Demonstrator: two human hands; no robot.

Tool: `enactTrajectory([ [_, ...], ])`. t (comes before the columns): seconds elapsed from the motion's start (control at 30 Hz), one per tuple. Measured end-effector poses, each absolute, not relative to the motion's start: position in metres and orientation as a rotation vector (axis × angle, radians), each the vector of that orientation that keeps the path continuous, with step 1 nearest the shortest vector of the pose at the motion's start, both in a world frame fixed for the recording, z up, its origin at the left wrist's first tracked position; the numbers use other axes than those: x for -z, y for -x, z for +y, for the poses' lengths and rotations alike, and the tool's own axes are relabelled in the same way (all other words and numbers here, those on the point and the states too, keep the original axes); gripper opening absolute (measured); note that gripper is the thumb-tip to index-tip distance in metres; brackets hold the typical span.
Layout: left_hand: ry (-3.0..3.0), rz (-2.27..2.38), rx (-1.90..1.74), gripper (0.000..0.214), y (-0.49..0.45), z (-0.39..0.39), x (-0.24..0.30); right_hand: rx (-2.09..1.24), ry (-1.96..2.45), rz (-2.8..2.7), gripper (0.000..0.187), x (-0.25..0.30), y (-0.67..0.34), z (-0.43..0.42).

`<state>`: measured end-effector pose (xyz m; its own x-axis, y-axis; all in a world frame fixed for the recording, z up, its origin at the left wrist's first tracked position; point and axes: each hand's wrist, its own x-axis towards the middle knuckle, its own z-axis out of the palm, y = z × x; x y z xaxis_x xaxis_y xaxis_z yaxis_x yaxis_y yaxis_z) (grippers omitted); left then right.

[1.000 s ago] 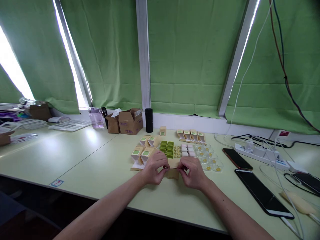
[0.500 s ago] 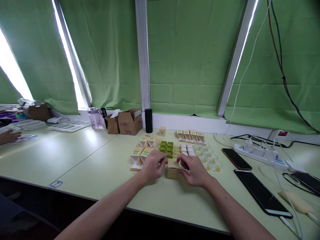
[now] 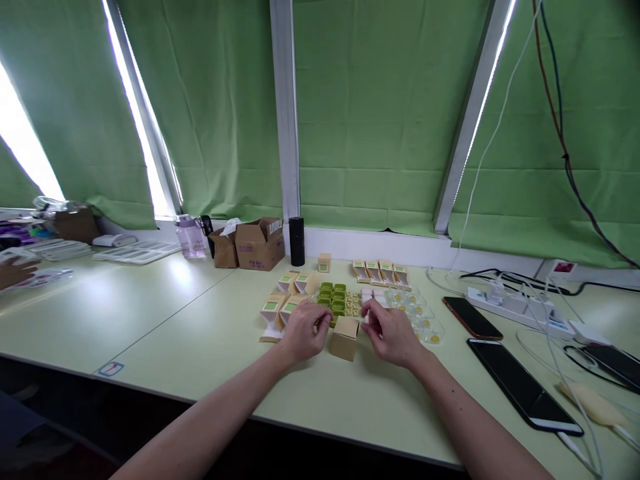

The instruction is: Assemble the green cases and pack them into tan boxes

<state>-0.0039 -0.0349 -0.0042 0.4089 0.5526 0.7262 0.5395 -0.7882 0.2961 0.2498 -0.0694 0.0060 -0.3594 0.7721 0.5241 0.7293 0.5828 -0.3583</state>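
kraft card, that little box (image 3: 344, 339). it sits on the bench (image 3: 175, 313) right between my hands, turned a bit askew with one corner towards me, its top flap looking closed but not pressed flat.

my left hand (image 3: 303, 331) is loosely curled just beside its left face, the fingers bent and gripping nothing. whether the thumb brushes the card i cannot tell. my right hand (image 3: 393, 333) hovers just off the right side, fingers half bent and apart, also empty.

the risk i see is how crowded it is just beyond my knuckles. the green trays (image 3: 334, 297) sit just past my left fingertips, the white pieces (image 3: 371, 295) just past my right ones, and the clear blisters (image 3: 419, 319) with yellow bits lie further to the right. a careless nudge forward would probably shove the rows out of line or flip a light blister.

the box is light too, i judge. pushed from one side only, it could skid or tip into the folded cartons (image 3: 274, 313) left of my left hand, and a flap that isn't tucked in might spring up.
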Motion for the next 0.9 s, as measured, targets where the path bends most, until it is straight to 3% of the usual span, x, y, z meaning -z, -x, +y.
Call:
enactTrajectory([
  [0.27, -2.592, 1.132, -1.026, 0.033, 0.002, -0.035, 0.002, -0.134, 1.064, -2.278, 0.024, -0.009, -0.237, -0.084],
  [0.6, -2.619, 1.13, -1.109, 0.022, 0.002, -0.036, 0.003, -0.019, 1.237, -2.267, 0.034, -0.012, -0.247, -0.076],
  [0.9, -2.687, 0.913, -1.134, 0.017, 0.003, -0.038, 0.003, 0.094, 1.517, -2.198, 0.015, -0.006, -0.243, -0.066],
])
